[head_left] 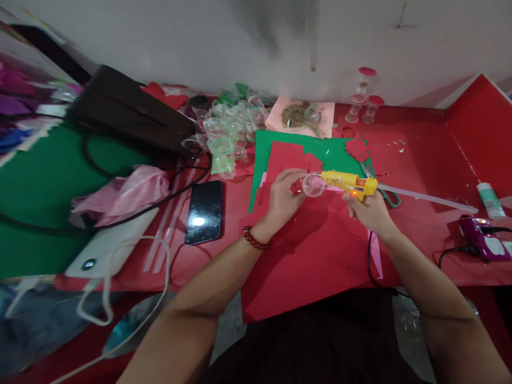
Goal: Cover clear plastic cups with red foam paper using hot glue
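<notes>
**Holding 1 clear plastic cup (313, 185) beside the tip of a yellow glue gun (344, 181)**

Pinches the clear plastic cup by its side in the left hand (286, 197), probably to leave the rim free near the nozzle. Wraps the right hand (370, 210) around the handle, likely for steady aim. Holds both above red paper (312, 261). Looks see-through, round-rimmed, tinted pink against that red. Shows something red by the left fingers, too hidden to identify.
</notes>
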A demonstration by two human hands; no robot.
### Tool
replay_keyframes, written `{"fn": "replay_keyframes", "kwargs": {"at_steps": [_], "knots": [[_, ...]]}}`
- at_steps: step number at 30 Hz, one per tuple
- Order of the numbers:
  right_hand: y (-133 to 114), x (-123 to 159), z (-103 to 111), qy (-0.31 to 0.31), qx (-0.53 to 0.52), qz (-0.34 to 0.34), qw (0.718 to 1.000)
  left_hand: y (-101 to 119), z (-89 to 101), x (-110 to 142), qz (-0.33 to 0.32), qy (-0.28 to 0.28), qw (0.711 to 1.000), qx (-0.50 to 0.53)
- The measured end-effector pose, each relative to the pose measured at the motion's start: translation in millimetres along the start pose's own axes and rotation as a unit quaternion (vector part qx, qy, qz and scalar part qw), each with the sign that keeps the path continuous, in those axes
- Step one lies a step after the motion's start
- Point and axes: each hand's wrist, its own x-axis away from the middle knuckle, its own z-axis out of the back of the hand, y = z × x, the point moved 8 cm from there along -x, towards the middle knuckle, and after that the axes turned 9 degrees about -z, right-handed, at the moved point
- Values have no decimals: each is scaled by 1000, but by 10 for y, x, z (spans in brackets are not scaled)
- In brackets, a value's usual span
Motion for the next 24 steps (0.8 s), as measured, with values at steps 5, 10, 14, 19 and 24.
{"fn": "replay_keyframes", "kwargs": {"at_steps": [5,10,14,19,24], "knots": [[15,15,-39,4,2,-7,1000,8,-24,15,-2,-7,1000,2],[16,17,-33,16,-7,-8,1000,50,-29,7,-17,-4,1000,8],[53,17,-62,12,-24,-23,999,57,-22,-1,-15,0,1000,5],[70,7,-61,19,-24,-20,999,42,-31,4,-3,-6,1000,2],[57,15,-103,-3,-29,-23,999,56,-28,6,1,-11,1000,6]]}}
